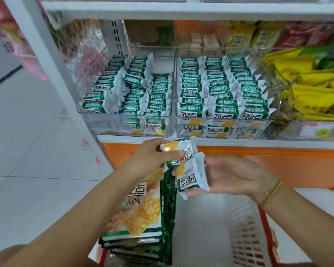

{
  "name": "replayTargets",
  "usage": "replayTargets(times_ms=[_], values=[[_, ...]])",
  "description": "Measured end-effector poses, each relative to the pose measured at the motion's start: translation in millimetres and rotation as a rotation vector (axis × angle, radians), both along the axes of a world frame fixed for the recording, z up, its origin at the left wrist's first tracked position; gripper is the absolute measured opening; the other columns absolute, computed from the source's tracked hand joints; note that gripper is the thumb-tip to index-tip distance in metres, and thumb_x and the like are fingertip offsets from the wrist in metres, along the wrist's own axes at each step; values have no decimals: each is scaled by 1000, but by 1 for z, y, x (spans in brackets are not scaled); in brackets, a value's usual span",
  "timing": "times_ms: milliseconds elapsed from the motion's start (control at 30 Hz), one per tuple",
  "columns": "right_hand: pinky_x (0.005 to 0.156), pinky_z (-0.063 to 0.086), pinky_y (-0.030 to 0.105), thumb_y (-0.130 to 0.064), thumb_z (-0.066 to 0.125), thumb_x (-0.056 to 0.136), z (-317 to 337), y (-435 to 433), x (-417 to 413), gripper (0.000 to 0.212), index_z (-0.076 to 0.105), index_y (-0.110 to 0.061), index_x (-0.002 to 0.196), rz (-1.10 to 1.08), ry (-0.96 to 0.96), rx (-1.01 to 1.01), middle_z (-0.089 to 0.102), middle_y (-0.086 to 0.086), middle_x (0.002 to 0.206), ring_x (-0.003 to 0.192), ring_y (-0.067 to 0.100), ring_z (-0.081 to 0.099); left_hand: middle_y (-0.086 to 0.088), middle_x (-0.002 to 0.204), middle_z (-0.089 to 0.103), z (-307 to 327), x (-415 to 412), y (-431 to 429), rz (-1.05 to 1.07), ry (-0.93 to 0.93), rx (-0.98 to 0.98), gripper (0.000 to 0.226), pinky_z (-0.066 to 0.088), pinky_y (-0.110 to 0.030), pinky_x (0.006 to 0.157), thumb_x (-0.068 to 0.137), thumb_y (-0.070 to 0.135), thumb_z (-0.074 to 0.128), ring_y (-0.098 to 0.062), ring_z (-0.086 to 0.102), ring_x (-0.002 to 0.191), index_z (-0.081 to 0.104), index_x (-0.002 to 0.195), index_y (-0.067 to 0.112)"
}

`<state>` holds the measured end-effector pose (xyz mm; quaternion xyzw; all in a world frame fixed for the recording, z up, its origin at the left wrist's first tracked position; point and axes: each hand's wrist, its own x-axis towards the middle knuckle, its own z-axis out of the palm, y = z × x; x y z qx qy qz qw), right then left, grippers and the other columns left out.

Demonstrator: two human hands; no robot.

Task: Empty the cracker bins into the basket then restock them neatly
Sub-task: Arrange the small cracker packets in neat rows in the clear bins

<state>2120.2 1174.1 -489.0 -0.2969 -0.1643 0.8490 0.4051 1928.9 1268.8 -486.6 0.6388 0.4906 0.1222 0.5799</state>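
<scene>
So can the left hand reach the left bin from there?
Probably yes. The left hand, gripping a cracker packet, is just below the left bin, whose top is open, and nothing sits between them.

Left hand pinching packet (upper), right hand holding lower packet

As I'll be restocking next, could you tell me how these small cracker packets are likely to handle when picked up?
Probably light: the left hand holds a small cracker packet with just its fingers. The glossy foil wrapper looks slippery, and its crimped ends likely flop. The crackers pictured on it suggest brittle contents, so grip gently.
</scene>
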Motion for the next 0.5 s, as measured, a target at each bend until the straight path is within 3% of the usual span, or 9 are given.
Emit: replayTargets(times_ms=[67, 133, 200, 267, 333, 433, 467, 500], values=[[91, 50, 57, 5, 83, 64, 12, 5, -3, 86, 43, 2, 140, -40, -68, -2, 41, 24, 145, 131, 36, 46, -11, 113, 66, 7, -4, 4, 93, -91, -59, 54, 50, -34, 81, 74, 41, 78, -20, 60, 94, 57, 118, 16], [88, 50, 61, 3, 87, 58, 21, 9, -7, 90, 45, 4, 138, -75, -66, -11, 34, 25, 148, 135, 39, 40, -17, 113, 68, 12, -6, 7, 200, -232, -181, 60, 53, -37, 80, 77, 29, 77, -25, 65, 94, 53, 128, 8], [85, 51, 62, -1, 92, 52, 30, 12, -11, 80, 57, 7, 123, -88, -42, -5, 46, 28, 138, 121, 46, 52, -13, 108, 69, 16, -9, 9, 278, -366, -267, 53, 58, -34, 78, 80, 18, 74, -25, 67, 90, 51, 125, 4], [84, 54, 56, 1, 94, 43, 43, 14, -15, 66, 69, 12, 103, -87, -67, 16, 59, 31, 122, 106, 45, 63, -9, 97, 69, 21, -14, 11, 316, -420, -289, 30, 59, -28, 72, 83, 15, 70, -22, 65, 83, 58, 109, 5], [80, 57, 48, 5, 90, 46, 59, 18, -17, 49, 71, 15, 90, -83, -221, 67, 67, 29, 108, 96, 37, 69, -10, 93, 63, 26, -21, 13, 375, -450, -290, 15, 59, -30, 76, 84, 16, 69, -26, 61, 86, 61, 93, 7], [78, 59, 43, 6, 68, 69, 89, 30, -16, 29, 63, 18, 95, -56, -579, 180, 68, 26, 107, 98, 31, 69, -11, 96, 54, 32, -33, 19, 464, -477, -253, 14, 57, -30, 69, 81, 16, 72, -24, 56, 83, 64, 74, 7], [78, 59, 40, 6, 64, 73, 100, 35, -17, 11, 66, 8, 84, -41, -689, 223, 71, 23, 102, 97, 29, 70, -11, 97, 55, 34, -35, 21, 470, -489, -246, 12, 57, -27, 66, 81, 14, 72, -22, 55, 81, 66, 78, 3], [76, 60, 34, 6, 63, 76, 109, 41, -18, 8, 67, -1, 78, 2, -776, 283, 73, 18, 98, 95, 25, 71, -14, 98, 57, 36, -36, 21, 471, -494, -232, 17, 57, -26, 64, 81, 11, 72, -22, 56, 81, 68, 89, -3]])
